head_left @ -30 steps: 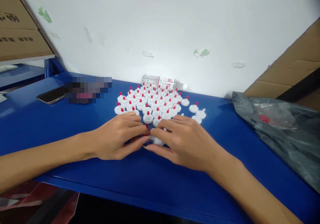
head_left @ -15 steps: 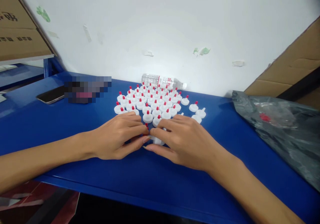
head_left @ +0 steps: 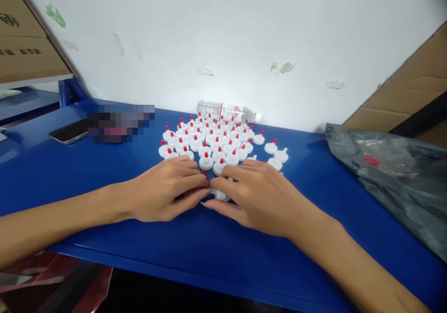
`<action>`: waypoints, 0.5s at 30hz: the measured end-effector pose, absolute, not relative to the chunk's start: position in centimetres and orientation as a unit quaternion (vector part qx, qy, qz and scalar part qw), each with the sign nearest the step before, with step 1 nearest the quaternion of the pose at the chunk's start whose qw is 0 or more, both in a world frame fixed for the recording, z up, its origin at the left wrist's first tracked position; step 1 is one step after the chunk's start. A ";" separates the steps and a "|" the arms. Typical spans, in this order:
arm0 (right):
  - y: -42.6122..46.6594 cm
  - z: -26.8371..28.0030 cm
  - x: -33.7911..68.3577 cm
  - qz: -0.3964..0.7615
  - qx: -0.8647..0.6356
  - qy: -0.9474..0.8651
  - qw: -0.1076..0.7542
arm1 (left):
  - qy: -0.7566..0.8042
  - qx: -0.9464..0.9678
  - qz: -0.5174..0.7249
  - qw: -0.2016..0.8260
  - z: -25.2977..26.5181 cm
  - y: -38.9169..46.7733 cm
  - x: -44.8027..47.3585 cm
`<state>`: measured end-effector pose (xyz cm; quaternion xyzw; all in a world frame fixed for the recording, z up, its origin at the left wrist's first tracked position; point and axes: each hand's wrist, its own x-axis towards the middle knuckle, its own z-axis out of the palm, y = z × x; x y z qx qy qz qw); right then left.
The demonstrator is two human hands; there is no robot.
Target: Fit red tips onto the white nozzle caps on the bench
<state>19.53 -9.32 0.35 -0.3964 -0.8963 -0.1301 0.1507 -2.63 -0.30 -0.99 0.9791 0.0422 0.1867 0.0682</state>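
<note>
My left hand point(head_left: 171, 187) is closed, with thumb and index finger pinched together and a bit of red showing between them, apparently a small red tip cap. Opposite it, my right hand point(head_left: 247, 192) is closed on a white nozzle cap point(head_left: 220, 195), which is mostly covered by the fingers. The fingertips of both hands almost meet. Just beyond them stands a cluster of white nozzle caps with red tips point(head_left: 206, 161). To the right, a few white nozzle caps without red tips point(head_left: 274, 164) sit on the blue table point(head_left: 209, 252).
Behind the cluster a clear plastic bottle point(head_left: 226, 111) lies against the white wall. A phone point(head_left: 70, 131) is at the left, beside a blurred-out patch. On the right lies a dark plastic bag point(head_left: 384, 187) with a clear bag of red pieces point(head_left: 372, 160). Cardboard point(head_left: 408, 85) leans behind it.
The view has shifted slightly. Both hands keep nearly the same place and pinch, with only small finger movement at the white nozzle cap.
</note>
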 end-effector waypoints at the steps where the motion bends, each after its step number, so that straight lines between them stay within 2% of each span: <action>1: -9.3 0.4 19.5 -0.130 -0.397 -0.896 0.150 | 0.042 0.979 0.187 0.069 -1.0 -0.3 -2.6; 15: -9.4 0.3 19.6 -0.136 -0.395 -0.895 0.156 | 0.044 0.979 0.186 0.076 -1.1 -0.2 -2.7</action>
